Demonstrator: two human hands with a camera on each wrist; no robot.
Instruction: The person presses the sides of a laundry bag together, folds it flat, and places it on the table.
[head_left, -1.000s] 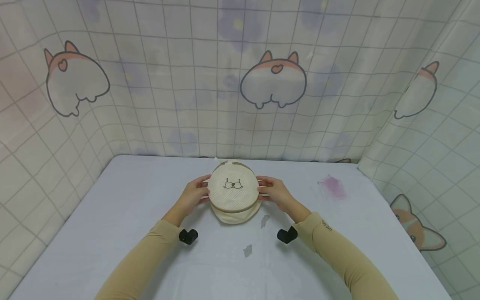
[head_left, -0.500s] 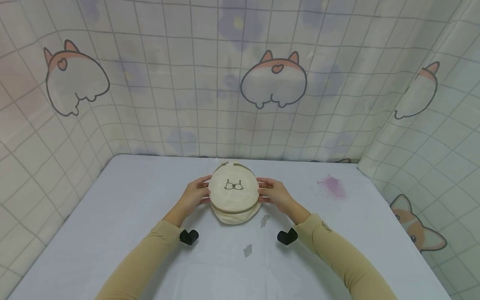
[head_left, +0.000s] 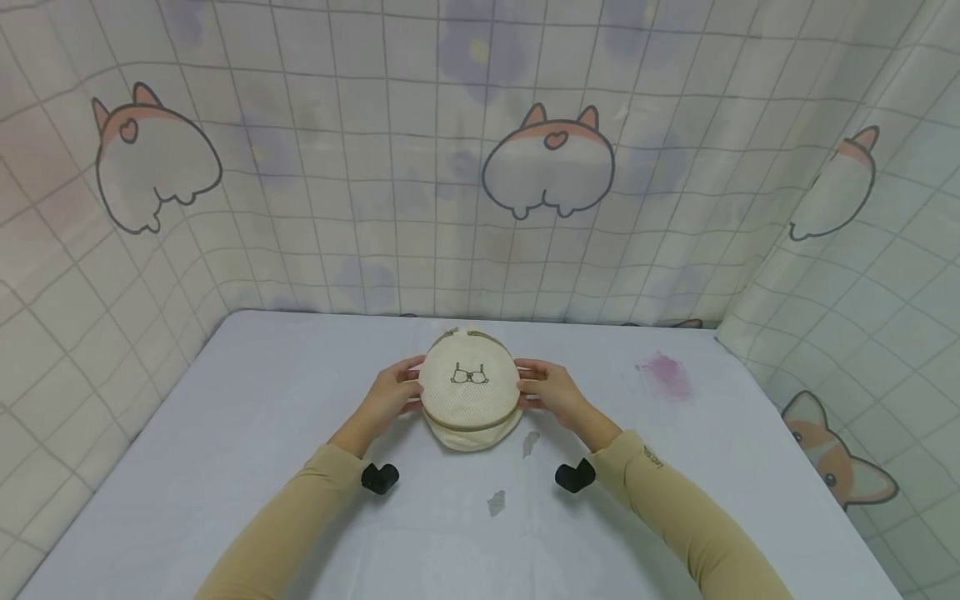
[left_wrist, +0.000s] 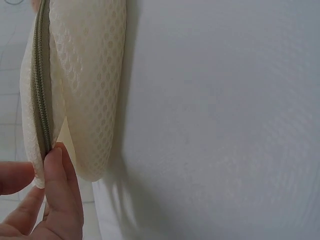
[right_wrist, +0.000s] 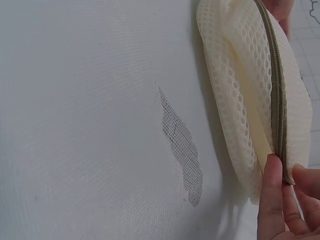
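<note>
Holding steady at the table's far side, near the edge: a round cream mesh bag [head_left: 471, 402], resting on the white table [head_left: 285, 392], its top panel bearing a small line drawing [head_left: 469, 377]. Brown zip [left_wrist: 41, 85] runs round the rim.

Left hand [head_left: 386, 397] pinches the rim narrowly, thumb on one side, fingers on the other. Right hand [head_left: 553, 392] mirrors it opposite, equally narrow.

Change over the last second is slight: the panel's far edge has dipped and come a touch toward the person; both grips match the earlier views. My reading: a small settling adjustment, the bag under control from both sides.

Outward: tan sleeves [head_left: 288, 525], grey patches [head_left: 497, 502] nearer the person, a pink stain [head_left: 666, 375] to the right. Behind, a grid-patterned curtain [head_left: 375, 158].
</note>
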